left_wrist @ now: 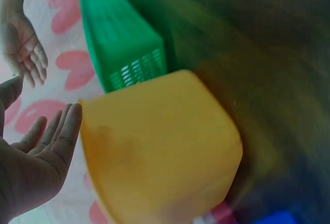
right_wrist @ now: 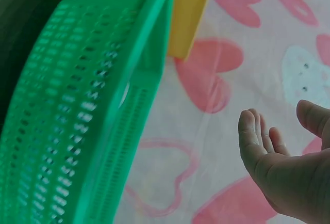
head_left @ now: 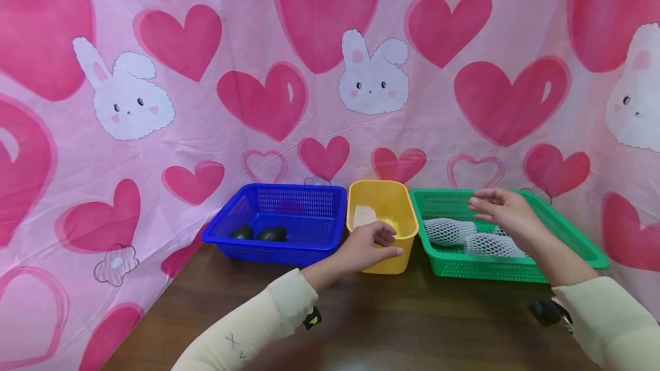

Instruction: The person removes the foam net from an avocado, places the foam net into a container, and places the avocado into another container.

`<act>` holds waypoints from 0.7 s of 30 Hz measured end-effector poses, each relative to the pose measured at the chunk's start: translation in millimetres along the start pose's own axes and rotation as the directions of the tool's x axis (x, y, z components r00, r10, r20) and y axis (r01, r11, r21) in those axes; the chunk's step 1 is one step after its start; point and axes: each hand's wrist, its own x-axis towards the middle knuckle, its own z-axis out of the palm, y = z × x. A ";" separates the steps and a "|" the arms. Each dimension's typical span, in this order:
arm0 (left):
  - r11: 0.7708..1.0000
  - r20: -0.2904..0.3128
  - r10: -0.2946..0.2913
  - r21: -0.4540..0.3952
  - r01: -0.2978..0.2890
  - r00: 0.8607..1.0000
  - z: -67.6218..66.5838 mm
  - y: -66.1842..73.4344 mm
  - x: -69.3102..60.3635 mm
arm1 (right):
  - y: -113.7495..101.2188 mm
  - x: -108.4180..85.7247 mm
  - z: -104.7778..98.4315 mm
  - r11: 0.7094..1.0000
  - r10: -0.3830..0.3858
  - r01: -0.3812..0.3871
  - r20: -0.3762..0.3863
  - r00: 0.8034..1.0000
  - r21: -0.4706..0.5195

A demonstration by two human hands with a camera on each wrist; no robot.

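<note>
My left hand point(head_left: 365, 248) hovers over the front rim of the yellow bin point(head_left: 389, 256), fingers loosely bent and holding nothing. Inside that bin lies a piece of white netting point(head_left: 364, 216). Above the green basket point(head_left: 490, 268) my right hand point(head_left: 507, 214) is raised, empty, its fingers relaxed. White net-covered items point(head_left: 448, 231) lie in the green basket, partly hidden by the right hand and forearm. In the right wrist view the right hand point(right_wrist: 289, 167) is apart from the green basket point(right_wrist: 77, 90). Two dark oval objects point(head_left: 271, 234) rest in the blue basket point(head_left: 289, 252).
The blue basket, yellow bin and green basket stand side by side on a dark wooden table point(head_left: 392, 325). Behind them hangs a pink cloth point(head_left: 319, 125) with hearts and rabbits. Dark devices point(head_left: 312, 318) are at both wrists.
</note>
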 end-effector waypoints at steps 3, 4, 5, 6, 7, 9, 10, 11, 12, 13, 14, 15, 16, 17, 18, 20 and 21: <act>0.999 0.020 -0.038 -0.014 0.038 0.999 11.0 -2.9 2.7 | 8.3 1.5 -3.9 0.997 0.025 -0.027 -0.015 1.000 -0.072; 0.999 0.029 -0.050 -0.021 0.050 0.998 14.6 -4.2 4.1 | 11.5 2.0 -4.9 0.994 0.028 -0.030 -0.020 0.999 -0.102; 0.998 0.037 -0.054 -0.021 0.055 0.998 17.8 -5.2 5.3 | 14.9 2.6 -5.8 0.991 0.028 -0.031 -0.024 0.999 -0.131; 0.998 0.044 -0.062 -0.021 0.063 0.997 21.2 -6.6 6.7 | 18.0 3.2 -6.4 0.986 0.028 -0.032 -0.029 0.999 -0.162; 0.997 0.051 -0.072 -0.021 0.073 0.996 24.7 -8.4 7.7 | 21.7 3.5 -6.9 0.982 0.025 -0.030 -0.032 0.999 -0.186; 0.996 0.064 -0.090 -0.018 0.092 0.994 31.4 -11.1 9.4 | 29.3 5.0 -7.9 0.974 0.004 -0.014 -0.042 0.999 -0.228; 0.995 0.067 -0.100 -0.005 0.100 0.993 34.9 -12.3 10.3 | 33.0 5.8 -8.5 0.967 -0.008 -0.005 -0.048 0.999 -0.255; 0.994 0.070 -0.110 0.005 0.110 0.991 38.1 -13.0 11.2 | 36.9 6.7 -9.6 0.961 -0.021 0.006 -0.051 0.998 -0.276; 0.992 0.073 -0.122 0.008 0.122 0.990 41.5 -13.9 12.4 | 41.0 7.9 -10.8 0.954 -0.032 0.013 -0.056 0.998 -0.298; 0.991 0.075 -0.134 0.011 0.133 0.988 44.7 -14.2 13.5 | 45.6 9.0 -12.4 0.948 -0.043 0.022 -0.058 0.997 -0.318; 0.989 0.077 -0.145 0.012 0.145 0.986 48.0 -14.6 14.7 | 50.2 10.3 -13.8 0.940 -0.051 0.027 -0.063 0.997 -0.341; 0.988 0.078 -0.153 0.007 0.153 0.985 51.2 -15.2 16.1 | 54.7 11.6 -15.1 0.932 -0.057 0.030 -0.066 0.996 -0.362; 0.987 0.079 -0.160 -0.003 0.161 0.984 54.1 -15.6 17.4 | 59.2 13.0 -16.8 0.924 -0.062 0.032 -0.068 0.996 -0.381; 0.985 0.082 -0.169 -0.024 0.171 0.982 57.0 -16.1 18.7 | 63.4 14.2 -18.7 0.920 -0.064 0.033 -0.067 0.996 -0.391; 0.983 0.084 -0.177 -0.042 0.181 0.981 59.9 -16.7 19.9 | 67.0 15.3 -20.3 0.915 -0.063 0.031 -0.067 0.996 -0.402; 0.975 0.089 -0.203 -0.074 0.210 0.975 66.3 -18.2 21.9 | 74.1 15.9 -23.4 0.911 -0.055 0.025 -0.062 0.997 -0.413; 0.970 0.090 -0.216 -0.097 0.224 0.972 69.4 -19.0 22.7 | 77.3 16.0 -24.9 0.909 -0.051 0.023 -0.057 0.997 -0.415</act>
